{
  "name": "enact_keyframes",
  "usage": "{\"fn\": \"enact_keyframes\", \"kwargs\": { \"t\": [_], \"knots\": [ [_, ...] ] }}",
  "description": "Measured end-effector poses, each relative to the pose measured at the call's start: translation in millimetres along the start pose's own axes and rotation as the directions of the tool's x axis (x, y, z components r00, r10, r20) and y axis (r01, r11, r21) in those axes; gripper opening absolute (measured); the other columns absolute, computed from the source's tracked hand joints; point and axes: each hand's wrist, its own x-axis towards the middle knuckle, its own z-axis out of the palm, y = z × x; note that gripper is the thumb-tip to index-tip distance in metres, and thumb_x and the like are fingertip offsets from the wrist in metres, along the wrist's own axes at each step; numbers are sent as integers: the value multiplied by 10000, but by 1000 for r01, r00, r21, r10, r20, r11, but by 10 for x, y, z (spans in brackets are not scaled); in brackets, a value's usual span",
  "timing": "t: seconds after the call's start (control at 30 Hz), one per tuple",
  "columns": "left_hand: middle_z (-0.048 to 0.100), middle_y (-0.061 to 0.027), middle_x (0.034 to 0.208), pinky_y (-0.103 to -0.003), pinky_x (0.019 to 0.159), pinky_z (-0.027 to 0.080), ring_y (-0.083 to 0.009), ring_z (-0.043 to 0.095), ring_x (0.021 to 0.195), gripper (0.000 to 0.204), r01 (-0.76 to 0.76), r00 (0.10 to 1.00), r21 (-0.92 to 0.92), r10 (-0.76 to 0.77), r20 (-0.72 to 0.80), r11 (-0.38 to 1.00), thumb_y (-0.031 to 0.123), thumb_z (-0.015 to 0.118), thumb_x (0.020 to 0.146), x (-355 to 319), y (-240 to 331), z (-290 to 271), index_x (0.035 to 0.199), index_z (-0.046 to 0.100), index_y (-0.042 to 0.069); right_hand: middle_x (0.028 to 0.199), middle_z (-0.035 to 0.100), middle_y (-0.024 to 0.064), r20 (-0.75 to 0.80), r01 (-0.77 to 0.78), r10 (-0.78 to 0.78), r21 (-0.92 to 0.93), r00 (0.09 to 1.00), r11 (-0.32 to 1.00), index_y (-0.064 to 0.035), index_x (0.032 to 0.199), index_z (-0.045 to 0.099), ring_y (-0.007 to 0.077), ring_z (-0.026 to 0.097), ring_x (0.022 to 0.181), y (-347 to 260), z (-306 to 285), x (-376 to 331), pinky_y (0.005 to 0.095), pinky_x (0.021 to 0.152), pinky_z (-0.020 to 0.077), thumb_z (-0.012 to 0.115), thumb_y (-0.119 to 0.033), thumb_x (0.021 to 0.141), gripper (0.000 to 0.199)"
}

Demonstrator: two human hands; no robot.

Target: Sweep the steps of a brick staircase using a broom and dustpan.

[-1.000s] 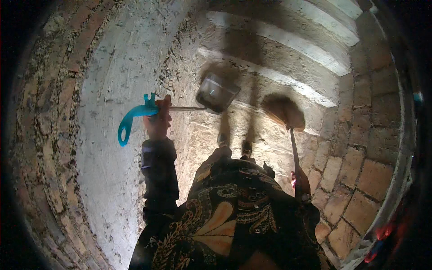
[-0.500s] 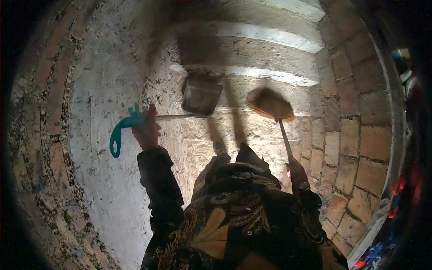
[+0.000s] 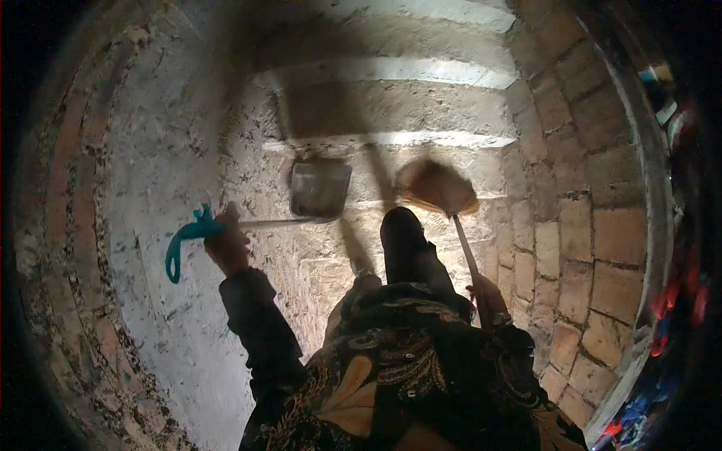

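At the bottom centre of the frame, a dark garment [image 3: 391, 383] with a gold floral pattern is seen, worn by the person. One dark shoe [image 3: 402, 237] is raised in front of it, at mid-frame.

The left hand [image 3: 226, 244] is held out to the left of centre, the forearm in a dark sleeve rising from the lower edge. The hand is closed around the teal grip of one long-handled dustpan [image 3: 320, 189]. The thin metal handle runs level to the right, and the grey pan is held above the steps, just above centre.

The right hand [image 3: 489, 297] is kept low at right of centre, beside the garment, and is closed around the pale stick of one broom [image 3: 438, 188]. The stick slants up and to the left; the straw-coloured head is blurred and lies just right of the dustpan pan, the two heads near but apart.

Beyond, stone steps [image 3: 391, 113] are counted as at least four, climbing toward the top of the frame. A plastered wall [image 3: 143, 150] stands at left and a brick wall [image 3: 587, 225] at right. Coloured items at the far right edge are too dark and small to identify.
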Motion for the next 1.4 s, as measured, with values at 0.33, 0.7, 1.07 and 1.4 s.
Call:
{"fn": "enact_keyframes", "kwargs": {
  "t": [0.33, 0.7, 1.07, 1.4],
  "knots": [
    [421, -35, 422, -242, 276, 312, -121, 411, 308, 281, 196, 980, -171, -196, 18, 966, 312, 530, 780, 186, 197, 232, 659, 506, 60, 728, 552, 44, 61, -102, 107, -78, 992, 992, 4, 938, 509, 112, 535, 627, -606, -519, 586, 252, 509, 438, 535, -62, 750, 201],
    [461, -85, 440, -261, 330, 340, -150, 434, 338, 348, 317, 948, -137, -308, 86, 939, 339, 532, 769, 306, 302, 455, 709, 526, -4, 678, 501, 10, -72, -311, 370, 409, 926, 858, -84, 970, 514, 56, 431, 505, -2201, -1303, -316, 164, 391, 318, 451, -266, 824, 241],
    [444, -50, 445, -268, 300, 325, -144, 405, 324, 318, 333, 943, -177, -325, 74, 926, 332, 536, 763, 289, 307, 532, 710, 538, 19, 499, 373, -46, 346, -343, 74, 938, 935, -51, -132, 714, 433, 74, 355, 385, -1902, -2252, 897, 205, 347, 321, 406, -356, 842, 259],
    [395, -40, 400, -250, 291, 311, -130, 380, 301, 363, 350, 934, -136, -334, 125, 927, 382, 540, 761, 237, 503, 492, 651, 501, 38, 516, 439, -12, 576, -578, 50, 815, 816, 52, -40, 816, 485, 95, 427, 385, -1881, -954, 1827, 201, 360, 363, 433, -389, 822, 353]
  ]
}}
